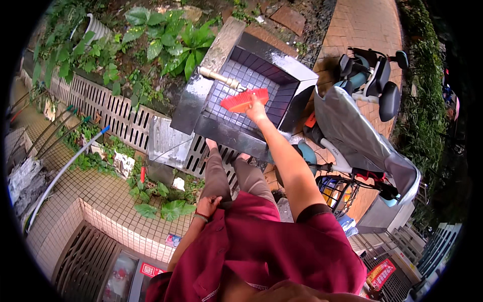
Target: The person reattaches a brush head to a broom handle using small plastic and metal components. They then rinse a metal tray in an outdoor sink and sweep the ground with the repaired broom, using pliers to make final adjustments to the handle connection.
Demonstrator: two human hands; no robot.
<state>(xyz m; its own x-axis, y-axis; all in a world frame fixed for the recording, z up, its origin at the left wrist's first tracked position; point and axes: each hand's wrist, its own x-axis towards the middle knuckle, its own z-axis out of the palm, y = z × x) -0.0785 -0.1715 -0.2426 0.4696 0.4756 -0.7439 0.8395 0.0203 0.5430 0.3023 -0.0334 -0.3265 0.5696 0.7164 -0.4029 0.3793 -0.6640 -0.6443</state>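
My right hand (256,110) reaches out over a square outdoor sink (229,132) and grips a red brush (236,102). The brush's wide fan of bristles points to the left, above the basin. Small light tiles line the sink's bottom, with darker tiles up its walls. A pale pipe with a tap (220,78) juts in over the basin from the left rim, its end close to the brush. Down by my thigh, my left hand (207,205) has its fingers curled in against the brown trousers (216,176); what they hold, if anything, is hidden.
A drain grating (100,98) runs along the left and under the sink, partly covered by a metal plate (168,143). Parked at the right are scooters, one under a grey cover (357,126). Leafy plants (176,43) grow behind. A grey hose (63,176) curves at the left.
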